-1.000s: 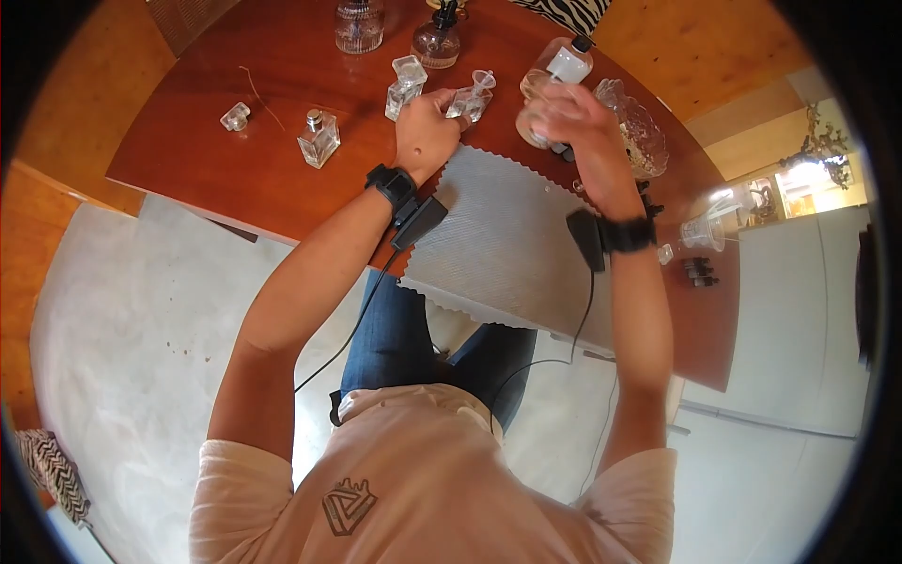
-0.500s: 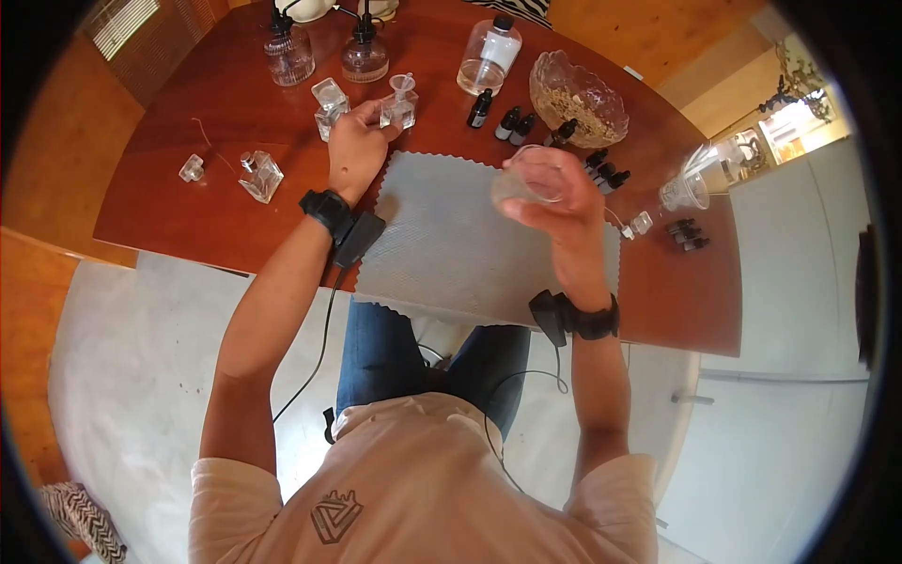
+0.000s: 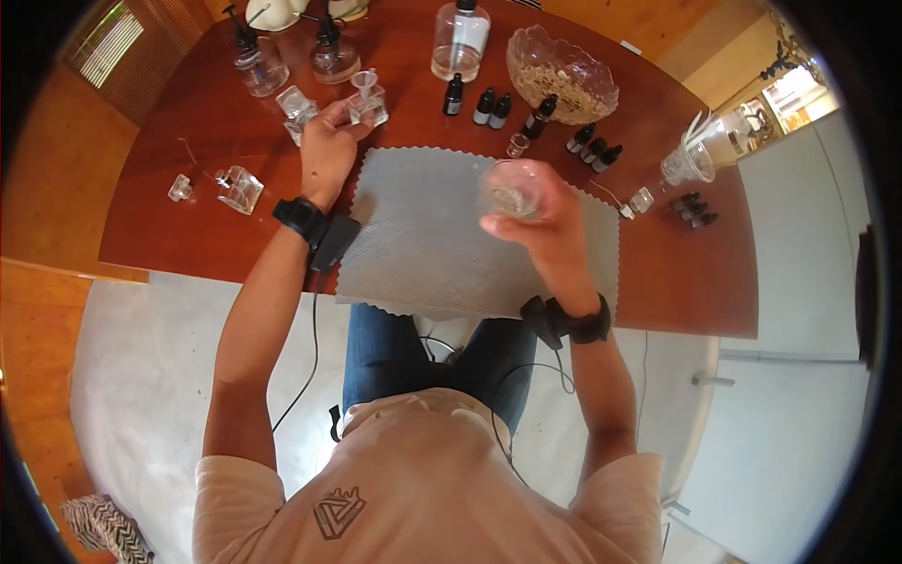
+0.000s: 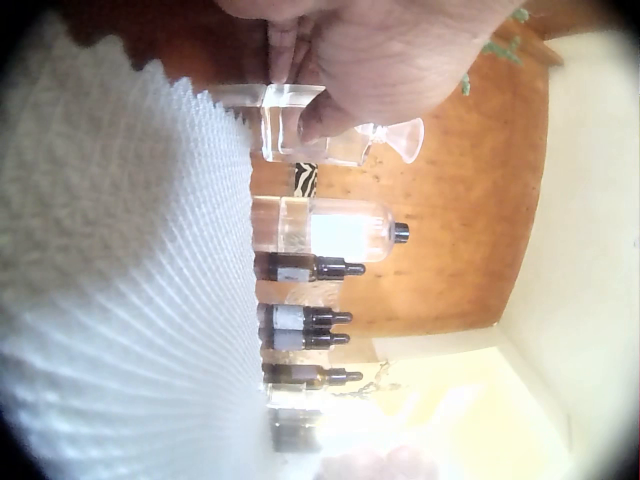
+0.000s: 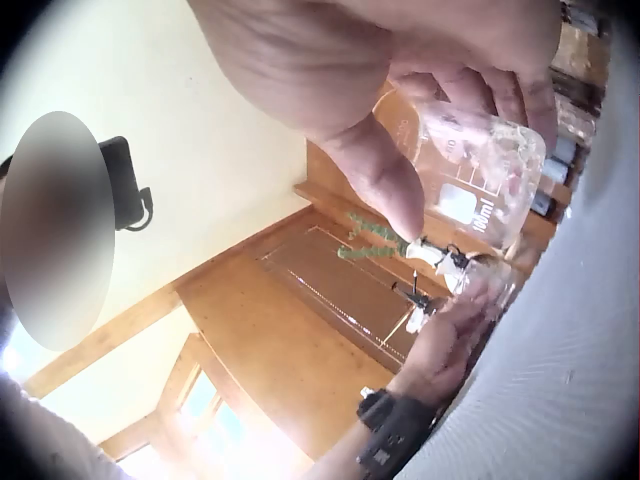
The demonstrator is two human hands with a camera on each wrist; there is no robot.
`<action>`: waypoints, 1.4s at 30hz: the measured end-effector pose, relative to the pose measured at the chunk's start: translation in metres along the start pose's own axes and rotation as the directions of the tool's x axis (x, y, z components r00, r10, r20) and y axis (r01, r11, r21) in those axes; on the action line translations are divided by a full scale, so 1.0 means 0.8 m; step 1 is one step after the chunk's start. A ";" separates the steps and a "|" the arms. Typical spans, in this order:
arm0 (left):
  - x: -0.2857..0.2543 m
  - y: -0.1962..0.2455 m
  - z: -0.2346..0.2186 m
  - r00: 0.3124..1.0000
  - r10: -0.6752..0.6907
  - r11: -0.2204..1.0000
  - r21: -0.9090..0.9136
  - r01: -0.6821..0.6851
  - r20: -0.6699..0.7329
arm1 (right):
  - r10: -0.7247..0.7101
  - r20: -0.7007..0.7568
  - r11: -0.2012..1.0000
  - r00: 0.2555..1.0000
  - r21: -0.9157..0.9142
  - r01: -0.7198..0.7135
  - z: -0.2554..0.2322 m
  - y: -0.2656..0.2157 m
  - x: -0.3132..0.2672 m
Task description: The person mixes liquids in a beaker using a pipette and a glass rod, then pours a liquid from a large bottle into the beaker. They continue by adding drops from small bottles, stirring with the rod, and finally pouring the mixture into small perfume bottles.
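Thumb and fingers of my left hand (image 3: 329, 155) hold a small square glass bottle (image 3: 370, 111) by its sides as it stands upright on the table. A small clear funnel (image 3: 365, 81) sits in its neck; the left wrist view shows the funnel (image 4: 404, 140) flaring above the bottle (image 4: 285, 125). My right hand (image 3: 556, 226) grips a clear glass beaker (image 3: 512, 188) above the grey mat (image 3: 423, 249). In the right wrist view the thumb and fingers wrap the beaker (image 5: 485, 185), tilted in this view, with a 100ml mark on its wall.
Several dark dropper bottles (image 3: 490, 108) line the mat's far side, by a small glass cup (image 3: 517, 144). Behind stand a large clear bottle (image 3: 460, 42) and a glass bowl (image 3: 564, 80) of grains. Spray bottles (image 3: 258, 66) and another square bottle (image 3: 240, 190) are at left.
My right hand has drawn back toward me with the beaker, from in front of the large bottle to above the mat. The left hand stays on the square bottle; the head view has shifted.
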State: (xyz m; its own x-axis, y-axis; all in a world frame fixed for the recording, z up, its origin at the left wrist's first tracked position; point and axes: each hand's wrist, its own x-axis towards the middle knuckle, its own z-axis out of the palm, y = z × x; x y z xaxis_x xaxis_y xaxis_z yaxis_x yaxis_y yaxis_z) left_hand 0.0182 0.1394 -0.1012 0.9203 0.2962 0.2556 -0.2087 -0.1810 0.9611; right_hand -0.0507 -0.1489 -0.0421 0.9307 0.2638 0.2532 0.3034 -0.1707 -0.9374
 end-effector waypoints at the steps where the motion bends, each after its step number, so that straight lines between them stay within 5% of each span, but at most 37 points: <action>1: 0.000 0.001 -0.001 1.000 -0.003 1.000 -0.007 0.003 0.009 | 0.019 0.030 1.000 0.999 -0.009 -0.019 0.001 -0.002 -0.003; 19: 0.005 -0.002 -0.004 1.000 -0.017 1.000 0.010 0.018 -0.010 | -0.194 0.003 0.957 0.981 -0.217 0.190 -0.007 -0.002 -0.050; 25: 0.004 0.002 -0.002 0.998 -0.062 0.998 -0.024 0.062 0.018 | 0.058 -0.015 0.994 0.998 -0.094 -0.059 -0.033 0.022 -0.030; 42: 0.003 -0.003 -0.006 1.000 -0.015 1.000 0.012 0.015 -0.018 | 0.120 -0.046 0.992 0.992 0.053 -0.117 -0.063 0.033 -0.041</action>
State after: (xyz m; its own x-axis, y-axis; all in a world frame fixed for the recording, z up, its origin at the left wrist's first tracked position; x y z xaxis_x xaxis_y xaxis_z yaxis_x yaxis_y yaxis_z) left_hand 0.0191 0.1451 -0.1026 0.9173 0.3153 0.2432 -0.1908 -0.1879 0.9635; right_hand -0.0632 -0.2097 -0.0633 0.9688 0.1972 0.1501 0.1811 -0.1499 -0.9720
